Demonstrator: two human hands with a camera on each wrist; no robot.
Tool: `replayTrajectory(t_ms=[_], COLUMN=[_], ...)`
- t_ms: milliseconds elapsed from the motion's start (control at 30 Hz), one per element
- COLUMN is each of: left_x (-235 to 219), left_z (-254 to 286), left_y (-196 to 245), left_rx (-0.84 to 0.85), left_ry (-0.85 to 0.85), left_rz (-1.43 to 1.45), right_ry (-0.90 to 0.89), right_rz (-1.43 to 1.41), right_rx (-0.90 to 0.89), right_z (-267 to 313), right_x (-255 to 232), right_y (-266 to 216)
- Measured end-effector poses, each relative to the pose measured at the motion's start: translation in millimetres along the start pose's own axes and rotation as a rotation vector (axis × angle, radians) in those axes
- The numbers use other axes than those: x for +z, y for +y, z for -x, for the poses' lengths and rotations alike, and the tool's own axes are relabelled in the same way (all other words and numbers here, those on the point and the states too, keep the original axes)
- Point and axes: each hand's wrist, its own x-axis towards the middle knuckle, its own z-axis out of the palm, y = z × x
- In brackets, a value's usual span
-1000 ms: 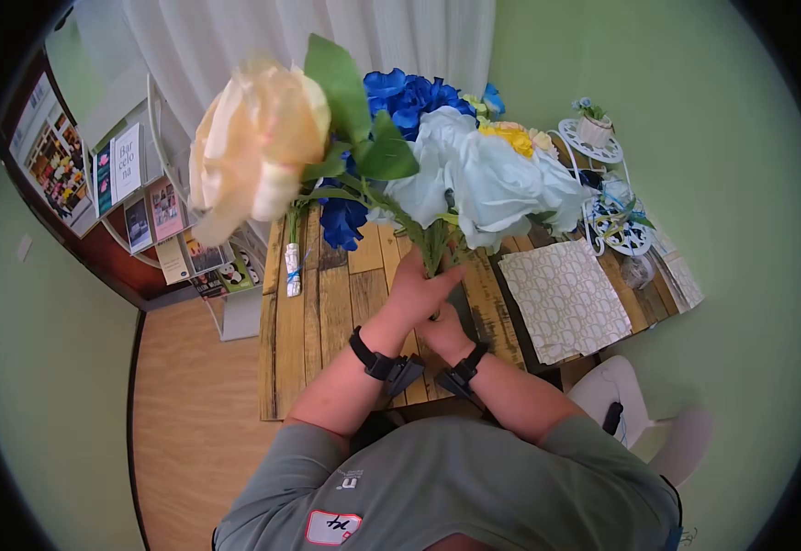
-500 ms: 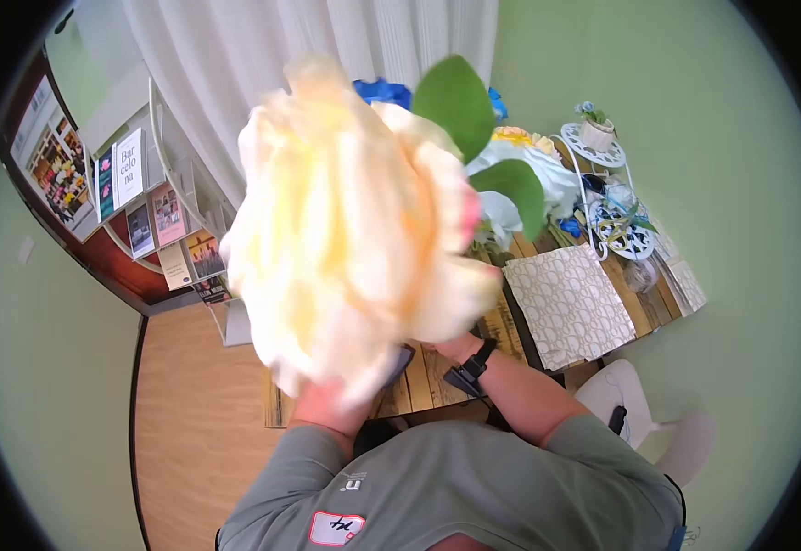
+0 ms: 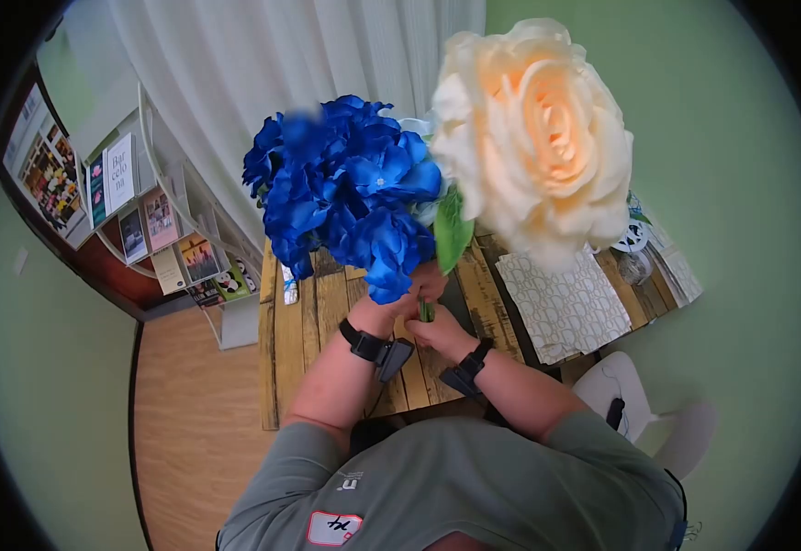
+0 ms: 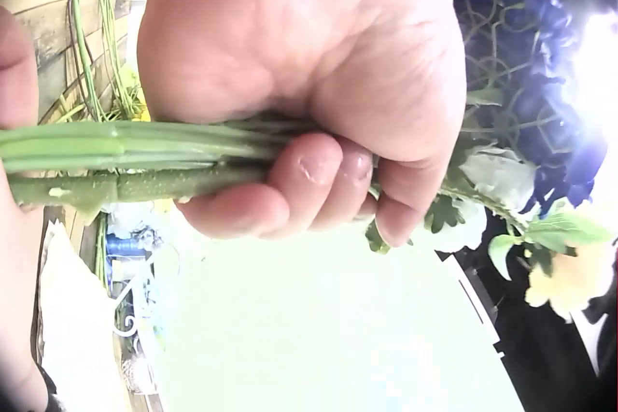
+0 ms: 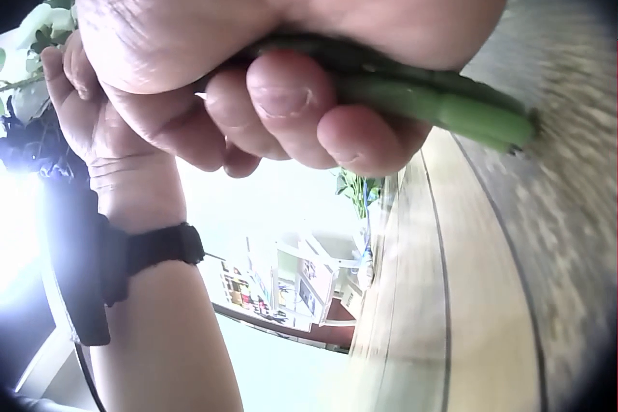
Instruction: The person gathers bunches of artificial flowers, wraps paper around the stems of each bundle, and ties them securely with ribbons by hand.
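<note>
Stems (image 4: 106, 151) of blue flowers (image 3: 354, 184) and a peach rose (image 3: 543, 138) are held above the wooden table (image 3: 318, 317). Your left hand (image 3: 419, 286) curls its fingers round them beneath the blooms; your right hand (image 3: 440, 332) grips lower, near their ends, forearms (image 3: 327, 395) angled inward.

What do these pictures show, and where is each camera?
There is no robot here: these are a person's two bare hands. The widest picture comes from a camera on the head, looking down; the other two come from cameras on each wrist, close to the palms.

The left hand and, below it, the right hand grip thick green stems. Above are a deep-blue ruffled flower cluster and a large pale-peach rose. Cream patterned sheets lie on the brown wooden plank table.
</note>
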Motion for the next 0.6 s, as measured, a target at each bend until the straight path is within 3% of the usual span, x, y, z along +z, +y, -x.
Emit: replayTrajectory(t_ms=[33,67,100,133,167,233,400,467,533,600], left_x=[12.2,29.1,22.6,10.3,6.7,2.3,5.5,6.0,5.6,2.2], left_z=[0.9,5.5,4.2,2.8,1.9,-0.8,26.8,0.9,47.2,68.0], left_y=[5.8,3.4,-0.7,-6.8,-7.9,-6.3,-12.1,-7.9,-14.9,-7.0], left_rx=[0.048,0.136,0.141,0.247,0.350,0.352,0.353,0.356,0.356,0.356], left_ry=[-0.018,0.170,0.172,0.274,0.374,0.377,0.378,0.374,0.377,0.379], left_rz=[0.121,-0.185,-0.186,-0.407,-0.629,-0.627,-0.614,-0.612,-0.604,-0.597], right_ry=[0.079,0.074,0.214,0.353,0.351,0.458,0.390,0.390,0.411,0.404], right_rz=[0.047,0.050,0.142,0.231,0.232,0.352,0.308,0.304,0.362,0.380], right_rx=[-0.023,-0.022,-0.125,-0.228,-0.229,-0.399,-0.350,-0.368,-0.665,-0.555], right_z=[4.8,5.7,5.8,4.4,4.6,5.8,-7.1,-12.5,-18.7,-16.7], right_x=[7.0,10.3,13.5,15.6,20.8,30.0,32.7,31.6,28.3,25.3], right_y=[-1.7,3.8,9.7,14.9,8.5,-2.4,-3.3,-2.8,7.9,11.1])
